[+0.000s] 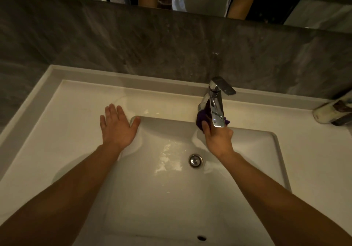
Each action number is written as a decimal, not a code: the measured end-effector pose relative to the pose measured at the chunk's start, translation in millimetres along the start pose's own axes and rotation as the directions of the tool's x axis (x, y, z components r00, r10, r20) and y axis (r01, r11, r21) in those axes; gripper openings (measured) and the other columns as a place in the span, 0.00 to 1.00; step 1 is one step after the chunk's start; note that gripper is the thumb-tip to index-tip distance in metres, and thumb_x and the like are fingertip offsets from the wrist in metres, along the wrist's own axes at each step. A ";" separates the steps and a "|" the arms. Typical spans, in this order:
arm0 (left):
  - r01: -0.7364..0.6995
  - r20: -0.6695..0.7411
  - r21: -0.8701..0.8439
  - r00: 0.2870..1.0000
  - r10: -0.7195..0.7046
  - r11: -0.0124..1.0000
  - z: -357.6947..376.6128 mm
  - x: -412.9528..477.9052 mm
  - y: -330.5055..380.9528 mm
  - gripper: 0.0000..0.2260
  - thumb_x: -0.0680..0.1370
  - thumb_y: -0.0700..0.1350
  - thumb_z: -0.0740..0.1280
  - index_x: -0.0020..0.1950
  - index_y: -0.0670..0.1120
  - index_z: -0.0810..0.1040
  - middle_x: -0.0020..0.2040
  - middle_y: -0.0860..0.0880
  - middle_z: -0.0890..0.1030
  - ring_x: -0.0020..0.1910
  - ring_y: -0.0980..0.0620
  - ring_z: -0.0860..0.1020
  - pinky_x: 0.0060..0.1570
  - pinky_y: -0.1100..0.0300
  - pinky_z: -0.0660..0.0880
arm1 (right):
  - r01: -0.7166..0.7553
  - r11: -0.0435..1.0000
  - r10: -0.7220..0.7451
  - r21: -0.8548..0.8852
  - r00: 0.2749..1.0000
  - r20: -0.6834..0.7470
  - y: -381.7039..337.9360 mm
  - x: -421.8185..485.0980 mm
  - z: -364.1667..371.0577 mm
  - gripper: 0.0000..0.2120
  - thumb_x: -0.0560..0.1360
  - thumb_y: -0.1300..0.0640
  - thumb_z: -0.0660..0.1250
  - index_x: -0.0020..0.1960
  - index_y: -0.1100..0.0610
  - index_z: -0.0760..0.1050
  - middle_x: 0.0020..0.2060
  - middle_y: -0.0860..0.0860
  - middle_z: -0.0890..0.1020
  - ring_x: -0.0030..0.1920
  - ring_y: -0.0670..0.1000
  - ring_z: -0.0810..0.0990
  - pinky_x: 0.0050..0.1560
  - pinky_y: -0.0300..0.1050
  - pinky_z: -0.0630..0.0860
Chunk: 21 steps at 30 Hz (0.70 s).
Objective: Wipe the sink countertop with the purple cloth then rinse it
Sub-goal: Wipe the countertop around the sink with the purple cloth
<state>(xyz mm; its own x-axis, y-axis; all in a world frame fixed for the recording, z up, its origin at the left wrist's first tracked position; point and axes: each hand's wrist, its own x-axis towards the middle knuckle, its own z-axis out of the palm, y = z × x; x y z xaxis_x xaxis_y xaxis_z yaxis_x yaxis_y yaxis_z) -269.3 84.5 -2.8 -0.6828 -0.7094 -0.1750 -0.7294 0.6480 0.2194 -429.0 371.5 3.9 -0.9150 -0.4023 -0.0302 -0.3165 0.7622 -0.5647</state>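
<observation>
The purple cloth [201,119] is bunched against the base of the chrome tap [217,104], on the back strip of the white sink countertop [76,116]. My right hand [219,139] is closed on the cloth under the tap's spout, and the spout hides part of the cloth. My left hand [118,125] lies flat with fingers spread on the countertop at the basin's back left corner, holding nothing. The basin [171,198] has wet patches near its metal drain [195,161]. No water runs from the tap.
A grey stone wall [152,41] rises right behind the countertop, with a mirror above it. A pale bottle or dispenser [331,112] lies at the countertop's far right edge. An overflow hole [201,237] sits in the basin's near wall.
</observation>
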 end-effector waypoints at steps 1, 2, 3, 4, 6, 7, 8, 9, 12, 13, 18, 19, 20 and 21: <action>-0.042 -0.011 -0.020 0.999 0.042 0.999 -3.5 -1.0 -7.6 0.40 0.81 0.69 0.47 0.83 0.41 0.53 0.84 0.38 0.51 0.83 0.41 0.47 0.80 0.42 0.45 | 0.041 0.997 -0.043 0.061 0.998 0.040 -2.3 -1.7 -5.2 0.19 0.85 0.45 0.56 0.65 0.56 0.76 0.52 0.55 0.83 0.58 0.60 0.80 0.66 0.56 0.69; -0.086 -0.037 -0.027 0.996 0.085 0.996 -7.0 -3.9 -17.1 0.39 0.81 0.69 0.48 0.82 0.42 0.57 0.83 0.38 0.55 0.83 0.40 0.50 0.80 0.42 0.49 | 0.100 0.990 -0.106 0.099 0.993 0.054 -5.1 -3.6 -8.4 0.18 0.85 0.46 0.56 0.65 0.56 0.77 0.52 0.55 0.83 0.56 0.59 0.80 0.65 0.56 0.71; -0.115 -0.067 -0.016 0.991 0.114 0.993 -9.8 -9.0 -27.7 0.39 0.80 0.68 0.48 0.81 0.42 0.60 0.83 0.38 0.58 0.82 0.40 0.53 0.80 0.42 0.52 | 0.160 0.982 -0.163 0.102 0.986 0.028 -7.5 -5.0 -8.6 0.19 0.85 0.45 0.55 0.67 0.54 0.76 0.57 0.54 0.83 0.59 0.57 0.80 0.67 0.54 0.70; -0.117 -0.090 0.007 0.989 0.117 0.993 -11.6 -15.8 -38.4 0.39 0.79 0.68 0.48 0.81 0.42 0.61 0.82 0.38 0.59 0.82 0.40 0.54 0.79 0.41 0.54 | 0.192 0.979 -0.190 0.076 0.981 -0.032 -11.0 -6.1 -6.3 0.21 0.85 0.43 0.53 0.70 0.51 0.75 0.63 0.52 0.81 0.63 0.55 0.77 0.68 0.49 0.67; -0.071 -0.086 0.069 0.993 0.076 0.995 -10.2 -29.5 -55.4 0.39 0.79 0.69 0.48 0.83 0.45 0.56 0.84 0.39 0.55 0.83 0.41 0.50 0.79 0.41 0.50 | 0.143 0.990 -0.144 -0.020 0.978 -0.152 -20.1 -7.2 5.6 0.24 0.84 0.40 0.50 0.74 0.47 0.71 0.70 0.48 0.76 0.69 0.52 0.73 0.67 0.44 0.63; -0.047 -0.069 0.096 0.996 0.054 0.994 -7.5 -34.6 -60.3 0.39 0.80 0.69 0.47 0.84 0.46 0.53 0.84 0.40 0.52 0.83 0.42 0.48 0.79 0.41 0.48 | 0.114 0.989 -0.128 -0.094 0.978 -0.164 -24.9 -8.4 14.3 0.23 0.84 0.42 0.51 0.75 0.47 0.70 0.73 0.48 0.74 0.71 0.53 0.71 0.68 0.47 0.62; -0.033 -0.061 0.116 0.997 0.040 0.993 -4.9 -37.2 -62.8 0.39 0.80 0.70 0.46 0.84 0.47 0.50 0.85 0.41 0.50 0.83 0.43 0.47 0.80 0.42 0.47 | 0.092 0.983 -0.116 -0.161 0.983 -0.145 -30.4 -11.0 24.4 0.22 0.85 0.44 0.51 0.76 0.48 0.69 0.75 0.49 0.72 0.74 0.53 0.69 0.69 0.49 0.62; -0.026 -0.064 0.127 0.997 0.034 0.992 -3.2 -37.7 -63.6 0.40 0.80 0.70 0.45 0.84 0.47 0.49 0.85 0.42 0.49 0.83 0.44 0.46 0.80 0.42 0.46 | 0.067 0.978 -0.093 -0.195 0.988 -0.126 -35.7 -14.5 35.0 0.22 0.85 0.46 0.52 0.77 0.50 0.68 0.77 0.49 0.69 0.76 0.52 0.66 0.71 0.50 0.60; -0.015 -0.073 0.146 0.997 0.026 0.989 -0.6 -33.9 -61.6 0.40 0.79 0.70 0.44 0.84 0.48 0.47 0.85 0.43 0.48 0.83 0.45 0.44 0.80 0.42 0.46 | -0.015 0.983 -0.013 -0.184 0.989 -0.150 -53.8 -14.3 58.3 0.24 0.85 0.47 0.51 0.78 0.52 0.68 0.80 0.49 0.65 0.81 0.52 0.58 0.76 0.54 0.55; -0.012 -0.073 0.152 0.997 0.023 0.988 -0.5 -33.5 -61.2 0.40 0.79 0.70 0.44 0.84 0.48 0.47 0.85 0.43 0.47 0.83 0.45 0.44 0.80 0.42 0.46 | -0.005 0.981 -0.024 -0.195 0.989 -0.146 -61.0 -9.6 63.7 0.24 0.85 0.47 0.51 0.78 0.53 0.68 0.79 0.50 0.66 0.81 0.53 0.58 0.77 0.56 0.55; -0.014 -0.077 0.156 0.997 0.027 0.988 -1.0 -33.5 -60.9 0.40 0.79 0.70 0.44 0.84 0.47 0.47 0.85 0.43 0.48 0.83 0.45 0.45 0.80 0.41 0.46 | 0.094 0.953 -0.115 -0.289 0.992 -0.056 -92.0 23.3 76.9 0.25 0.84 0.46 0.49 0.77 0.51 0.68 0.79 0.50 0.68 0.80 0.51 0.60 0.77 0.57 0.57; -0.015 -0.072 0.154 0.997 0.026 0.988 -1.7 -34.1 -60.7 0.40 0.79 0.70 0.44 0.84 0.47 0.46 0.85 0.43 0.48 0.83 0.45 0.44 0.80 0.42 0.46 | 0.118 0.947 -0.136 -0.300 0.990 -0.039 -96.9 28.1 78.2 0.24 0.84 0.46 0.49 0.77 0.51 0.69 0.79 0.50 0.67 0.80 0.51 0.60 0.77 0.56 0.56; -0.015 -0.070 0.154 0.997 0.026 0.988 -2.6 -34.8 -60.4 0.40 0.79 0.70 0.43 0.84 0.47 0.46 0.85 0.43 0.47 0.83 0.45 0.44 0.80 0.42 0.46 | 0.144 0.941 -0.158 -0.306 0.987 -0.019 -102.0 33.1 79.8 0.24 0.85 0.46 0.50 0.77 0.51 0.69 0.79 0.49 0.67 0.80 0.51 0.60 0.76 0.56 0.56; -0.015 -0.069 0.154 0.997 0.025 0.988 -3.1 -35.2 -60.1 0.40 0.79 0.70 0.43 0.84 0.47 0.46 0.85 0.43 0.47 0.83 0.45 0.44 0.80 0.42 0.45 | 0.171 0.936 -0.177 -0.307 0.984 0.007 -108.2 38.3 81.1 0.24 0.85 0.47 0.50 0.77 0.51 0.68 0.79 0.49 0.67 0.80 0.51 0.59 0.77 0.55 0.56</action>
<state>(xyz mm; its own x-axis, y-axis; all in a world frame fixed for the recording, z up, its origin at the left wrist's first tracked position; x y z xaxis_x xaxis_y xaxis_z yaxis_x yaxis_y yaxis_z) -201.3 69.7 -6.9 -0.6967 -0.7100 -0.1031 -0.7171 0.6933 0.0714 -409.5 232.5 -3.0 -0.8427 -0.5344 0.0646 -0.5293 0.8007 -0.2805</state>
